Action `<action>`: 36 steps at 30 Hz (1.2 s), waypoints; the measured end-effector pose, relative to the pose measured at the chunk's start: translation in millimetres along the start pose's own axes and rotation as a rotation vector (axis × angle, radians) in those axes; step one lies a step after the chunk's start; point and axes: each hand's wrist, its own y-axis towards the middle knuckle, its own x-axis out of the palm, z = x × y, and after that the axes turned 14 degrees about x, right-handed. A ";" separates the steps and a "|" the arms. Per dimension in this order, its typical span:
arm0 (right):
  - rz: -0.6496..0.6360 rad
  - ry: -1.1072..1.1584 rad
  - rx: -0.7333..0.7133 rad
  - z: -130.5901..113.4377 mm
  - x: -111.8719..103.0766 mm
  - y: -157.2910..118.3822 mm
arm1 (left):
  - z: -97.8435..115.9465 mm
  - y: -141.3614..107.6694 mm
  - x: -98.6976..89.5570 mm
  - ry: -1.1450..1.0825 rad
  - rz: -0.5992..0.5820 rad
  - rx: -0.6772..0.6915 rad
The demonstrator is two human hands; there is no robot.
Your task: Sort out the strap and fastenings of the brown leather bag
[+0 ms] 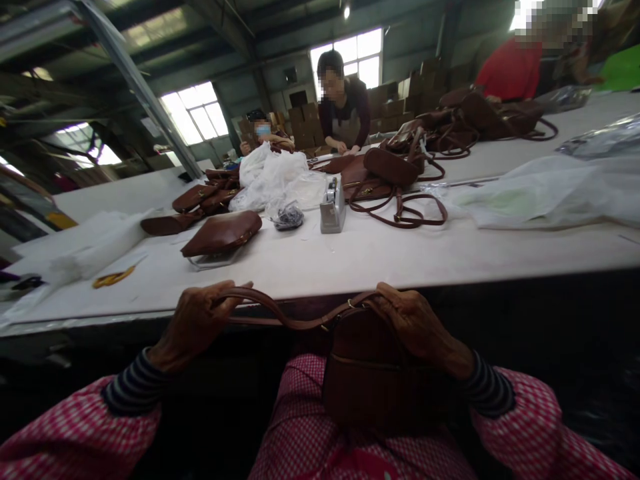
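A dark brown leather handbag (367, 363) rests against my lap, below the table's front edge. My right hand (413, 323) grips the top of the bag where the strap joins it by a metal ring. Out to the left, my left hand (200, 317) is closed around the brown strap (295, 325), which sags in a curve between both hands. A zipper line crosses the bag's front; its lower part is lost in shadow.
On the white table (300, 263) lie a brown bag (223, 235), a grey tape dispenser (332, 208), yellow-handled scissors (114, 276) and white plastic wrapping (275, 175). More brown bags (380, 170) are heaped farther back. Several people work across the table.
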 end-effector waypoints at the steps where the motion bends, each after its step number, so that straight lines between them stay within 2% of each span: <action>1: 0.018 0.000 0.000 1.2 0.2 -0.4 | -2.3 -0.3 1.9 0.004 -0.024 0.014; 3: 0.057 0.001 0.010 5.1 -0.2 -1.6 | -8.9 -1.1 4.9 0.013 -0.115 0.027; 7: 0.147 0.012 0.048 13.0 -3.6 -5.4 | -18.6 1.8 -6.3 -0.161 -0.326 -0.171; 9: 0.156 0.017 0.045 10.9 -3.9 -7.7 | -10.8 5.3 -16.7 -0.266 -0.429 -0.246; 11: 0.128 0.006 0.018 2.3 -1.3 -9.7 | 9.8 7.7 -18.1 -0.331 -0.435 -0.222; 13: 0.066 -0.021 -0.021 -10.2 4.0 -10.8 | 38.0 7.4 -2.1 -0.367 -0.365 -0.115; 14: 0.032 -0.037 -0.041 -16.3 6.9 -11.0 | 51.6 6.2 12.6 -0.380 -0.384 -0.049; 15: 0.003 -0.052 -0.056 -21.4 9.5 -10.8 | 63.1 4.5 30.6 -0.385 -0.459 0.032; 17: -0.020 -0.080 -0.062 -27.3 12.6 -9.5 | 76.6 0.2 69.3 -0.419 -0.545 0.145; 20: -0.017 -0.069 -0.019 -27.4 11.1 -6.1 | 75.7 -5.5 110.9 -0.659 -0.514 0.039; 22: 0.001 -0.028 -0.004 -26.5 7.2 -3.1 | 70.1 -5.9 120.1 -0.802 -0.525 -0.042; 25: 0.036 0.034 -0.004 -29.3 1.4 3.6 | 67.6 -1.0 116.8 -0.901 -0.589 -0.094; 27: 0.043 0.070 -0.006 -32.5 -1.0 9.1 | 71.2 2.7 112.9 -1.002 -0.591 -0.151; 30: 0.045 0.104 -0.003 -34.4 -1.7 15.2 | 77.7 3.6 112.5 -1.156 -0.538 -0.264; 36: -0.122 0.232 0.029 -32.0 -0.8 14.4 | 77.0 -4.5 120.9 -1.092 -0.404 -0.410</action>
